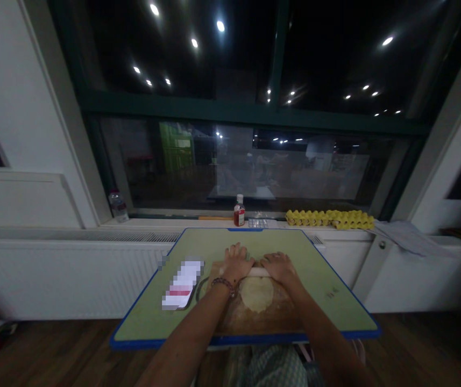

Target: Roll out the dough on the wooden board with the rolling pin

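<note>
A round, flat sheet of pale dough [256, 295] lies on a floured wooden board [246, 323]. Across its far edge runs a light-coloured rolling pin [257, 272]. My left hand [237, 263], with a beaded bracelet at the wrist, presses on the pin's left end. At the other end, my right hand [278, 266] is laid over the pin. Both palms cover the pin's ends, so only its middle shows; the fingers point forward.
The board rests on a green table [327, 298] with a blue rim. A phone [184, 285] lies left of it. On the windowsill stand a red bottle [239, 211], a clear bottle [118, 206] and yellow egg trays [329, 219]. A white radiator [72, 279] is below.
</note>
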Demonstrator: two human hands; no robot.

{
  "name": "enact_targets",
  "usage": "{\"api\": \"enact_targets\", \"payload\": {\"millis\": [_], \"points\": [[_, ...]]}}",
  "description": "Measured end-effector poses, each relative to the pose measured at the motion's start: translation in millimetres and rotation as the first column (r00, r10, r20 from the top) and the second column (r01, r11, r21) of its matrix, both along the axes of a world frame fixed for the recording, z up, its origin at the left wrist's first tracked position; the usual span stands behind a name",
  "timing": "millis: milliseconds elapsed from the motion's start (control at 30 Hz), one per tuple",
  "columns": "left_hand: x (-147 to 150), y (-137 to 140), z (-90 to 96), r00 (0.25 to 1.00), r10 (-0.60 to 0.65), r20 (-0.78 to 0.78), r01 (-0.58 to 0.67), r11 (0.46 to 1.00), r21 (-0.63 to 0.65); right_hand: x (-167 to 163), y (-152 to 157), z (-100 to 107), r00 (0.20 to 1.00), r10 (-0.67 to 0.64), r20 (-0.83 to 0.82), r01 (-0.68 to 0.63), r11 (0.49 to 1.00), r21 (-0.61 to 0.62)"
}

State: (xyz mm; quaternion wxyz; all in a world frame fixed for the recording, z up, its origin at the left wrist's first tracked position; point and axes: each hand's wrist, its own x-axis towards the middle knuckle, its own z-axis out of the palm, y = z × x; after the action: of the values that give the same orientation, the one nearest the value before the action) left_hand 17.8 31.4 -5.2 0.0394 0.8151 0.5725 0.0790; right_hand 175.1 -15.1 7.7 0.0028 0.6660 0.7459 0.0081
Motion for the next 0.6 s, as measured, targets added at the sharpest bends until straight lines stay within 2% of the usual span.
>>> {"api": "enact_targets", "payload": {"millis": [200,333,600], "points": [[-2.7,-0.9,1.0,0.998,-0.055,0.022,0.056,0.997,-0.051,1.5,-7.0,-4.8,0.999,0.031,0.008,-0.031,0.999,-0.01],[-4.8,-2.2,3.7,0.992,-0.117,0.042,0.12,0.989,-0.082,2.5,-4.9,-4.1,0.999,0.019,-0.027,-0.021,0.997,-0.07],[-7.7,-9.0,2.8,0.987,-0.162,0.009,0.162,0.98,-0.115,3.7,3.9,-7.4,0.992,-0.047,-0.114,0.029,0.987,-0.155]]}}
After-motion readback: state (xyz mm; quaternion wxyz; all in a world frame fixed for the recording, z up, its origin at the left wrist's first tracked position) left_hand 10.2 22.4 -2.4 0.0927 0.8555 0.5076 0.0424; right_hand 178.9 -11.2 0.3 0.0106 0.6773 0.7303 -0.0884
